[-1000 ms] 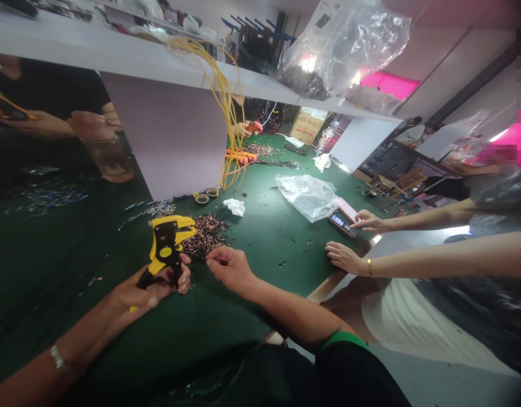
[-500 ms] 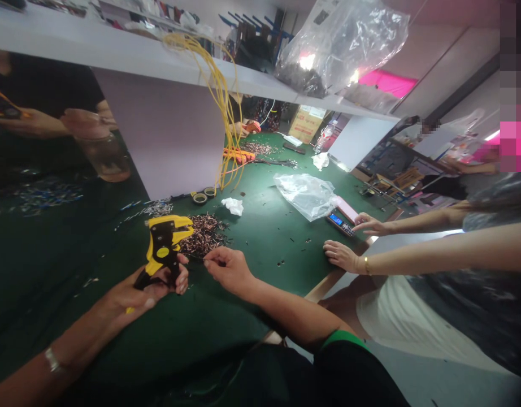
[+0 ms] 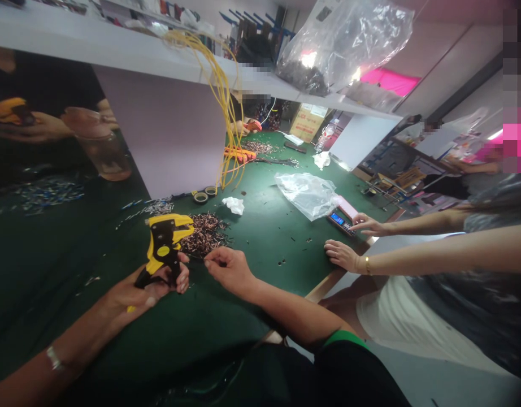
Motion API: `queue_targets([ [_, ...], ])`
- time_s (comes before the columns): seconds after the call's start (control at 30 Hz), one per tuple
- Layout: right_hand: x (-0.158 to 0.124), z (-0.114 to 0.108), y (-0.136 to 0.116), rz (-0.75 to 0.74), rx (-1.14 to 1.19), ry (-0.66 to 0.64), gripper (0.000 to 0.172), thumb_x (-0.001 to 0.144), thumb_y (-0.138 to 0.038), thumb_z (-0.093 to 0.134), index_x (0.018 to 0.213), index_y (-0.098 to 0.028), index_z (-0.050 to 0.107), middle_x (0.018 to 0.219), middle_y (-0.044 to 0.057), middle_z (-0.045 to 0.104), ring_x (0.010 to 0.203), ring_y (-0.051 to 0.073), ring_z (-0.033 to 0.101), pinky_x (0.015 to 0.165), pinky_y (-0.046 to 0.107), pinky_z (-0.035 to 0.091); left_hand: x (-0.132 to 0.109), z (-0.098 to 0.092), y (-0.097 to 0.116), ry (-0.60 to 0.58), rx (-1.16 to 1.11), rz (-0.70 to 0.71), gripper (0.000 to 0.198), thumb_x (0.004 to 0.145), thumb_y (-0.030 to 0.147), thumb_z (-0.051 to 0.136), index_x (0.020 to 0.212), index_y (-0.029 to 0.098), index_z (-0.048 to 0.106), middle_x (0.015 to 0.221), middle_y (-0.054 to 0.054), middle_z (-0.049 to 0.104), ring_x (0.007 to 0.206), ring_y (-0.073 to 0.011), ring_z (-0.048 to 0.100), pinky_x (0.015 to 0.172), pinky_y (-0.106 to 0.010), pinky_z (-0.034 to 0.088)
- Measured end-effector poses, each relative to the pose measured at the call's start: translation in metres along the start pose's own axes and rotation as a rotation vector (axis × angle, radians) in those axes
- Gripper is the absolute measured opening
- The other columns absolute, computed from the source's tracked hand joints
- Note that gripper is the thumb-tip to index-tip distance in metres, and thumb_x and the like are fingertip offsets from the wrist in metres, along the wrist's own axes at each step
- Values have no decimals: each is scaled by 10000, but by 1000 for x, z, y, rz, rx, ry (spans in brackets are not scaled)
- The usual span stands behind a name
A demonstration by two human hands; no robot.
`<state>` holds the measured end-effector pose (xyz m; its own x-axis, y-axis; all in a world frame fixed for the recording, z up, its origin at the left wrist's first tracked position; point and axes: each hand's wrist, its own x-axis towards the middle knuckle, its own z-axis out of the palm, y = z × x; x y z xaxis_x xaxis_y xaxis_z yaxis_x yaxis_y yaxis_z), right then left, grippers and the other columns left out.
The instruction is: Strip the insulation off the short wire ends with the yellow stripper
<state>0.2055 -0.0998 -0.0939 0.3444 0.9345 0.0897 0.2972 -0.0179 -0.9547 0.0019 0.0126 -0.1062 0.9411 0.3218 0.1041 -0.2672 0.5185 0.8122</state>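
My left hand (image 3: 159, 285) is wrapped around the handles of a yellow and black wire stripper (image 3: 163, 246), whose jaws point right. Just right of it, my right hand (image 3: 230, 268) has thumb and forefinger pinched together on the end of a thin dark wire (image 3: 198, 258). The wire runs left toward my left fingers; its far end is hard to make out. Behind both hands lies a heap of short wire pieces (image 3: 206, 232) with dark and copper-coloured parts, on the green tabletop (image 3: 260, 299).
Two tape rolls (image 3: 200, 197), crumpled tissue (image 3: 234, 205) and a plastic bag (image 3: 307, 195) lie farther back. Yellow cables (image 3: 220, 102) hang from the shelf (image 3: 129, 61). A co-worker's hand (image 3: 343, 255) rests at the right edge, another touches a phone (image 3: 342, 221). Other co-workers sit opposite.
My hands, the wire stripper and the wire hold nearly the same place. At far left, a co-worker's yellow tool has tilted and shifted slightly right.
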Motion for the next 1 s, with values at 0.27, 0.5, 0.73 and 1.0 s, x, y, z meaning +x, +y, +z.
queue_targets([
  [0.27, -1, 1, 2, -24, -44, -1, 94, 795, -254, 633, 791, -207, 714, 652, -23, 660, 550, 107, 535, 522, 219, 414, 3, 5, 3, -11, -6, -5, 726, 642, 246, 759, 1341, 211, 567, 998, -78, 624, 929, -253, 548, 840, -411, 446],
  [0.5, -1, -1, 0, -25, -71, 11, 78, 806, -239, 649, 783, -210, 718, 608, -39, 620, 540, 101, 515, 512, 211, 403, 3, 7, 7, -27, 11, -37, 631, 635, 208, 739, 1257, 216, 631, 991, -78, 631, 915, -259, 549, 839, -412, 430],
  [0.73, -2, -2, -3, -31, -84, 2, 79, 797, -237, 648, 772, -209, 718, 604, -41, 617, 533, 101, 498, 525, 218, 400, 4, 8, 8, -4, 2, -40, 580, 609, 190, 727, 1185, 235, 671, 977, -66, 646, 913, -260, 552, 838, -405, 433],
  [1.0, -2, -1, -3, -28, -68, 1, 89, 786, -249, 635, 759, -208, 709, 609, -33, 626, 534, 107, 502, 516, 222, 394, 4, 9, 10, 7, 14, -61, 636, 599, 194, 712, 1231, 230, 653, 963, -61, 638, 899, -254, 542, 838, -406, 436],
])
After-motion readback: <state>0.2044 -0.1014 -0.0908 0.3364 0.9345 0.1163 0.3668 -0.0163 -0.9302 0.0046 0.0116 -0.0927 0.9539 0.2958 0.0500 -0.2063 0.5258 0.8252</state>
